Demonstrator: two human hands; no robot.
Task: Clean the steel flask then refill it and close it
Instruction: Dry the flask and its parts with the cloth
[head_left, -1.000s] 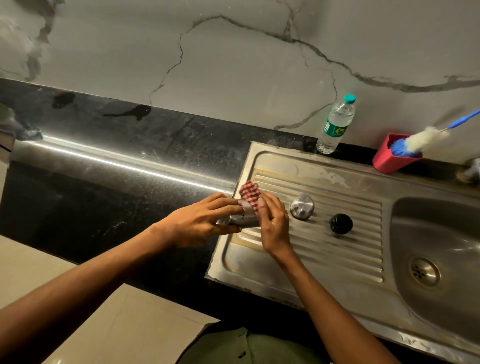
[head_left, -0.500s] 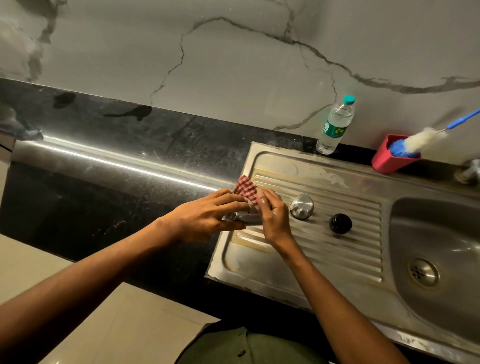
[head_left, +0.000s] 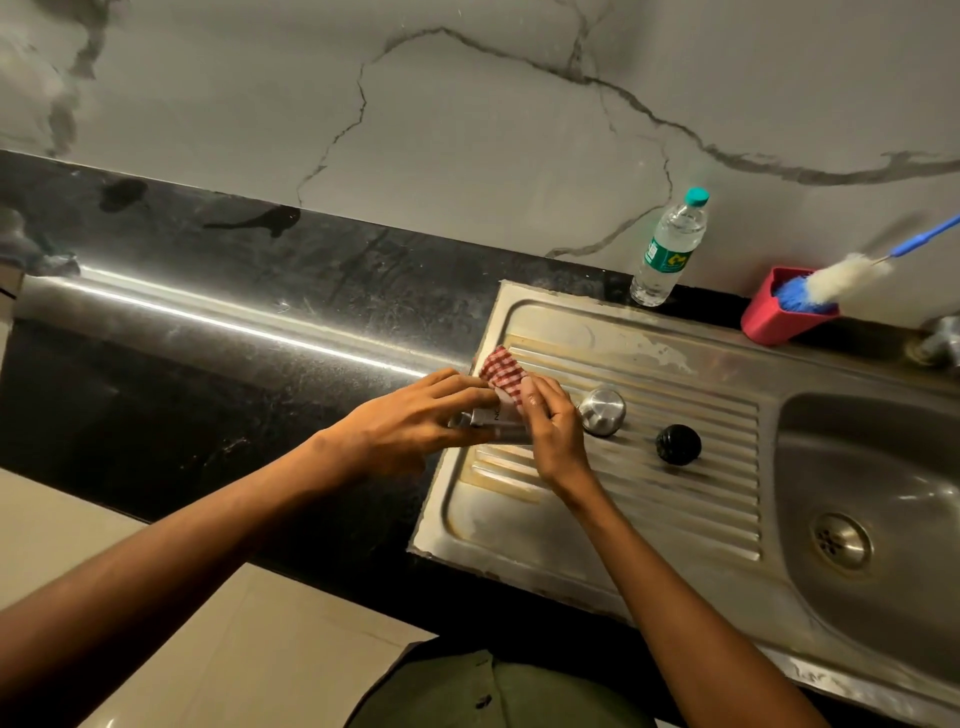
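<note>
The steel flask (head_left: 492, 422) lies on its side over the left end of the steel drainboard (head_left: 675, 488), mostly hidden by my hands. My left hand (head_left: 410, 423) grips its body with the fingers curled over it. My right hand (head_left: 550, 421) pinches a red-and-white checked cloth (head_left: 500, 370) against the flask's right end. A steel cup lid (head_left: 602, 410) and a black stopper (head_left: 678, 444) stand on the drainboard ridges to the right of my hands. A clear plastic water bottle (head_left: 670, 249) with a teal cap stands at the wall behind the drainboard.
The sink basin (head_left: 883, 457) with its drain (head_left: 840, 540) lies at the right. A red holder (head_left: 779, 306) with a blue-and-white brush (head_left: 836, 280) sits at the back, near a tap (head_left: 940, 343). Black countertop (head_left: 208, 332) stretches left.
My right hand has shifted the checked cloth a little along the flask's end, and the cloth's visible part has changed shape. My left hand keeps its grip on the flask.
</note>
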